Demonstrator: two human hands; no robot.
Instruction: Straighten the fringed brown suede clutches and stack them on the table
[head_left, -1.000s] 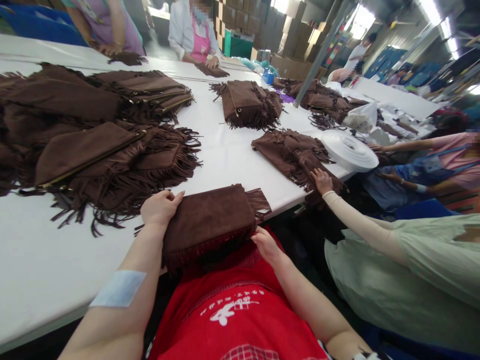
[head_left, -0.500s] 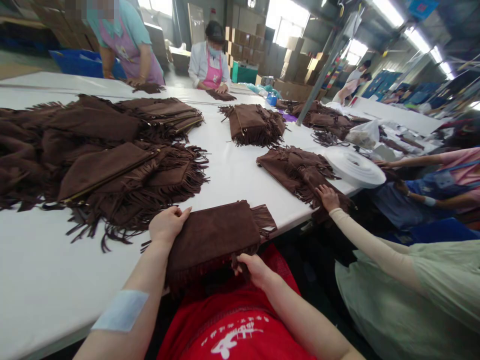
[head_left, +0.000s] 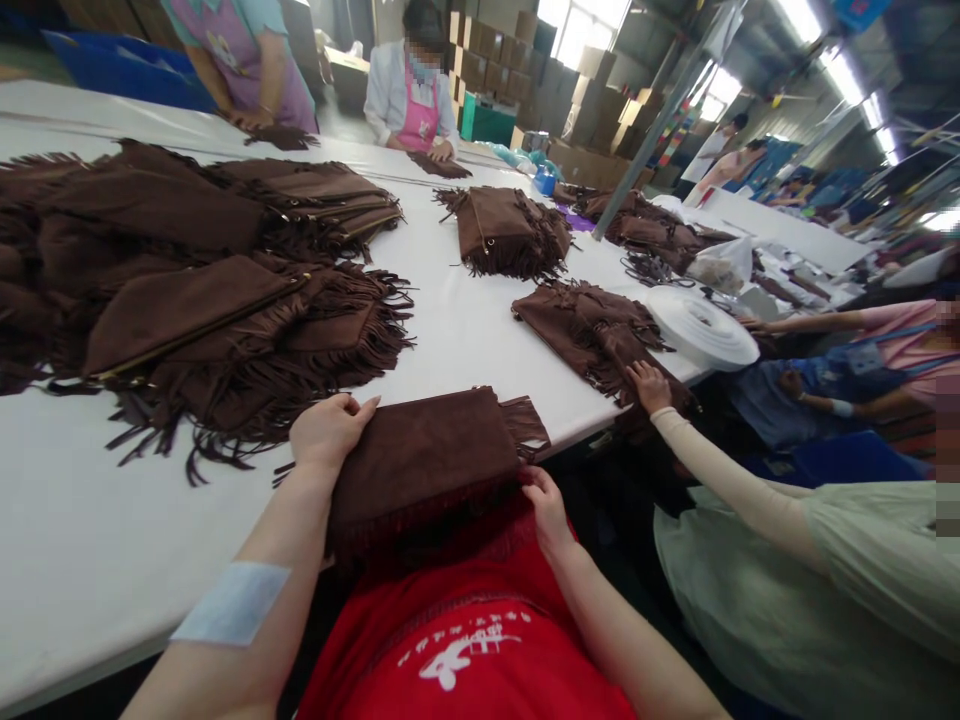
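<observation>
Bag (head_left: 427,455), right hand (head_left: 550,508) back at corner (head_left: 516,462)

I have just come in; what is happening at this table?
A person in a red apron handles a brown fringed bag at the table's edge: left hand at its far left corner, right hand at its near right corner. More brown bags lie heaped to the left. On the right, a co-worker's hand touches another pile.

Past bag (head_left: 427,450), free tabletop (head_left: 461,320) between piles (head_left: 247,330)
</observation>
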